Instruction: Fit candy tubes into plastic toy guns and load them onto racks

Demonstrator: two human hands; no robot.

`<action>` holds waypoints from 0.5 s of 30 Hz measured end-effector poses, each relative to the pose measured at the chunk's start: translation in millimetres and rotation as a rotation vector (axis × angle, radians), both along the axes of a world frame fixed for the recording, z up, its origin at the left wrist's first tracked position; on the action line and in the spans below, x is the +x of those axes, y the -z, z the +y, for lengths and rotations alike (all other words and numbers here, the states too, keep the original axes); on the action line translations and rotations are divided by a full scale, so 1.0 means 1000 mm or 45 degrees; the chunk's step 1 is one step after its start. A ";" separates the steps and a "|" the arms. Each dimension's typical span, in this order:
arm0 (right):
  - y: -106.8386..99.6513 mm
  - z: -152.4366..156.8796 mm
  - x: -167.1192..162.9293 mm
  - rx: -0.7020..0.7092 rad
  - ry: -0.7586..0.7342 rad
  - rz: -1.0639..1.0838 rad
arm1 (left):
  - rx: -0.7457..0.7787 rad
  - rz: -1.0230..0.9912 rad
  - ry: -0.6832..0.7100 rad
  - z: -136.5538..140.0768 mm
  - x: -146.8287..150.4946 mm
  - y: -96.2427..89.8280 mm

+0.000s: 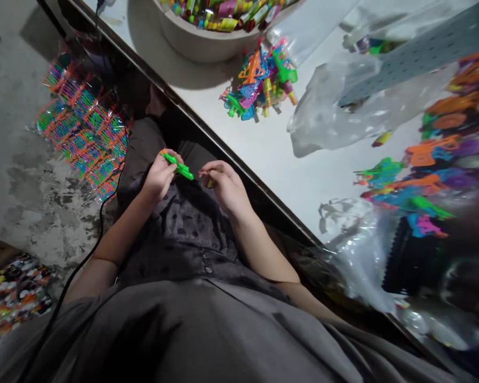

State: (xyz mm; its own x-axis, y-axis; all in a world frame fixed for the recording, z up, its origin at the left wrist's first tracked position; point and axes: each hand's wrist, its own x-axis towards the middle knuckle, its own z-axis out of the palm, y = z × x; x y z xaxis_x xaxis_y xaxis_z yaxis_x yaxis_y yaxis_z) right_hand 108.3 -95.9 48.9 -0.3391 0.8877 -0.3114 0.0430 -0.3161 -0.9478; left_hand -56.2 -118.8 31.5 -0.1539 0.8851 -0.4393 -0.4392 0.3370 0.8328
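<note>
Above my lap, my left hand point(159, 178) is closed on a small bright-green plastic toy gun point(178, 165) with an orange tip. The toy points down and to the right, its far end out in the air. A short gap away, my right hand point(226, 186) has its fingers curled together. A bit of something yellowish shows under those fingers, too small and covered to name. Nearest to both hands on the table is a heap of colourful plastic toys point(259, 80), some with candy-like tubes attached.
A round tub point(207, 45) of wrapped candy tubes stands on the white table point(271, 159). Clear plastic bags point(323, 106) and more toys point(427, 154) lie to the right. Bagged toys point(83, 127) rest on the floor at left, beside a black cable point(101, 218).
</note>
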 end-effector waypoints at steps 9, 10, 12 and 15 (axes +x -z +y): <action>-0.001 -0.002 -0.005 0.037 0.122 -0.060 | -0.153 -0.212 -0.027 0.001 -0.009 0.005; -0.001 -0.002 -0.006 0.018 0.131 -0.036 | -0.141 -0.202 -0.024 0.001 -0.009 0.004; -0.001 -0.002 -0.009 -0.005 0.136 0.013 | -0.131 -0.186 0.005 0.000 -0.009 0.001; -0.002 0.000 -0.012 -0.031 0.108 0.081 | -0.141 -0.216 0.073 -0.003 -0.009 -0.006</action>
